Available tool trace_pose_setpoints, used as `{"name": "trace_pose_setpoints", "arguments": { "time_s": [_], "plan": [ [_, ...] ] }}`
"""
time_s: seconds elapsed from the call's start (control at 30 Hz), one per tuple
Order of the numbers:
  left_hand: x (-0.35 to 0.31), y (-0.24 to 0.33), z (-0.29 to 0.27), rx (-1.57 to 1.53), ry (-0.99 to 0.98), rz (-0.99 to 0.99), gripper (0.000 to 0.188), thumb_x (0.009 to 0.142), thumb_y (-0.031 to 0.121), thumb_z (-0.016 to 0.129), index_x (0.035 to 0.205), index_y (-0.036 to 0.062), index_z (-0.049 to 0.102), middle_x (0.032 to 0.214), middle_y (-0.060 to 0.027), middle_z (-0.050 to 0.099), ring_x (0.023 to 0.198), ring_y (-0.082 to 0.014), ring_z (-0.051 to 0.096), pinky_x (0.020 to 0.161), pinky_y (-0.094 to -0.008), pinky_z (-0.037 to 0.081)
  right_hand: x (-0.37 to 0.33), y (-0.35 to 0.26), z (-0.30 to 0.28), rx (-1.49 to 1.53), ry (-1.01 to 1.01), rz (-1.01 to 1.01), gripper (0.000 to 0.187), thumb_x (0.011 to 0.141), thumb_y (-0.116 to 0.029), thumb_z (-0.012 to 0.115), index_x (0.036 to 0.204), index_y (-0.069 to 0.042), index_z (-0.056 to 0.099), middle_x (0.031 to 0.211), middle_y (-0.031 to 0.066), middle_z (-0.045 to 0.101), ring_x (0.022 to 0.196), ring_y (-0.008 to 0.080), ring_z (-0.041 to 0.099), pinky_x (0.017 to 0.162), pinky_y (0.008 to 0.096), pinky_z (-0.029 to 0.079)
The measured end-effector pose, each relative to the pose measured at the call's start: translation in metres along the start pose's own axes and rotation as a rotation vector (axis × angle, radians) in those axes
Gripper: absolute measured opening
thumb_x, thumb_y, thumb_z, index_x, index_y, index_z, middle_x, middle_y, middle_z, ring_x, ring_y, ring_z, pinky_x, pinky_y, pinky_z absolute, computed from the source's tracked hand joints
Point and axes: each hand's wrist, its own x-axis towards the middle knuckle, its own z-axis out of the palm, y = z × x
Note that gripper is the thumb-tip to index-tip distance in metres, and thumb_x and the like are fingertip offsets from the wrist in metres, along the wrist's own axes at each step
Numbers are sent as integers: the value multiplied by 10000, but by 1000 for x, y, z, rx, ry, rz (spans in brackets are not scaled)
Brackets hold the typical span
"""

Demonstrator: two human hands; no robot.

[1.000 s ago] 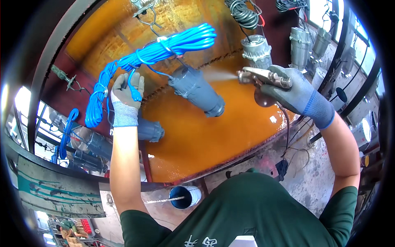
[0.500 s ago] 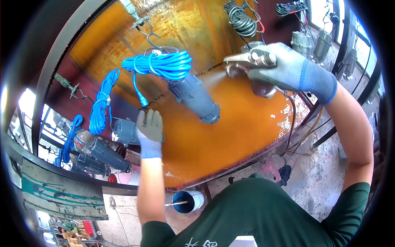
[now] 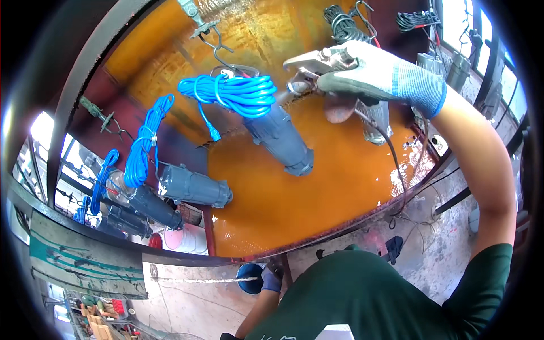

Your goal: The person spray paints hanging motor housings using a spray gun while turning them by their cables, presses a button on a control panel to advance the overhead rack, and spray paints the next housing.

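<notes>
Head view: I see the right hand point(image 3: 368, 73) holding a spray gun point(image 3: 318, 63), its nozzle directed left at a grey pump point(image 3: 280, 139). Faint mist shows between them. The pump hangs tilted from a hook point(image 3: 218, 55) in front of an orange-brown booth point(image 3: 272, 224), with a blue cable coil point(image 3: 241, 95) across its top end. A second grey pump point(image 3: 195, 188) hangs to the left.

For this step, I advise the following: hold the nozzle square to the casing, at an even standoff, and sweep along its length with overlapping passes. Direct the mist below the coil, and guide the hose point(image 3: 391, 156) clear of the work.

Fingers, right: closed around the gun's grip; trigger position cannot be determined. Fingers, left: the left hand point(image 3: 272, 280) is low, beside a blue bucket point(image 3: 247, 284); I cannot tell whether its fingers are apart, together or gripping anything.
</notes>
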Motion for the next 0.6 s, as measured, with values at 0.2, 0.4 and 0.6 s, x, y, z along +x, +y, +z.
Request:
{"name": "trace_pose_setpoints", "arguments": {
  "time_s": [0.2, 0.4, 0.6],
  "plan": [
    [-162, 34, 235, 425, -410, 832, 245, 1077, 121, 630, 1301, 23, 638, 1152, -86, 704, 1018, -183, 661, 863, -303, 535, -39, 35, 15, -211, -462, 314, 354, 1018, -349, 629, 1266, -117, 728, 772, 87, 783, 663, 129, 754, 597, 314, 577],
    [-372, 115, 478, 818, -731, 2085, 503, 1014, 119, 639, 1493, -12, 560, 1588, -198, 506, 1477, -357, 478, 1246, -476, 351, -103, 78, 30, -81, -365, 533, 289, 980, -290, 688, 1118, -37, 666, 801, 96, 792, 735, 171, 776, 674, 338, 586],
    [-425, 155, 588, 1279, -554, 2595, 559, 943, 339, 736, 1442, 105, 640, 1449, -190, 603, 1368, -434, 517, 1177, -577, 362, -139, 98, 39, -134, -394, 548, 229, 923, -287, 726, 839, -79, 775, 781, 80, 793, 766, 214, 780, 731, 354, 588]
  ]
}}
